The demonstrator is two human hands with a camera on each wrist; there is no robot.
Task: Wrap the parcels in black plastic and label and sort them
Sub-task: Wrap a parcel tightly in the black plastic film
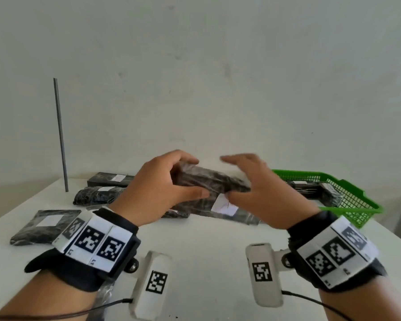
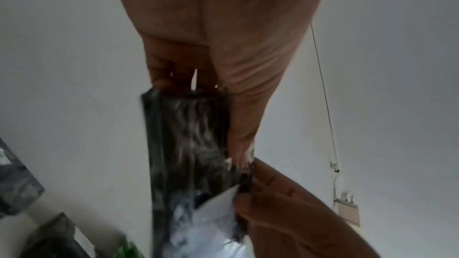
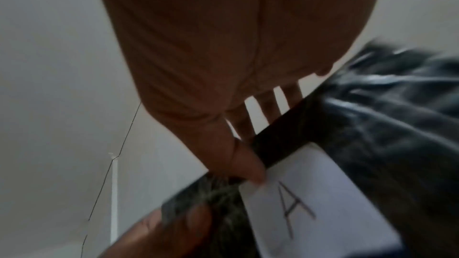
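Note:
I hold a long parcel (image 1: 208, 181) wrapped in black plastic above the white table (image 1: 206, 239). My left hand (image 1: 190, 177) grips its left end, fingers curled over the top and thumb on the near side. A white label (image 1: 222, 205) marked "A" (image 3: 310, 203) sits on the near face. My right hand (image 1: 232, 177) reaches over the parcel with straight, spread fingers, and its thumb (image 3: 246, 166) presses the label's corner. The left wrist view shows the parcel (image 2: 186, 134) from its end, blurred.
A green mesh basket (image 1: 310, 174) at the right holds labelled black parcels (image 1: 310, 188). More wrapped parcels (image 1: 46, 225) (image 1: 95, 195) (image 1: 111, 179) lie at the left and back. Another one (image 1: 241, 216) lies under the held one. A thin metal rod (image 1: 60, 135) stands at the back left.

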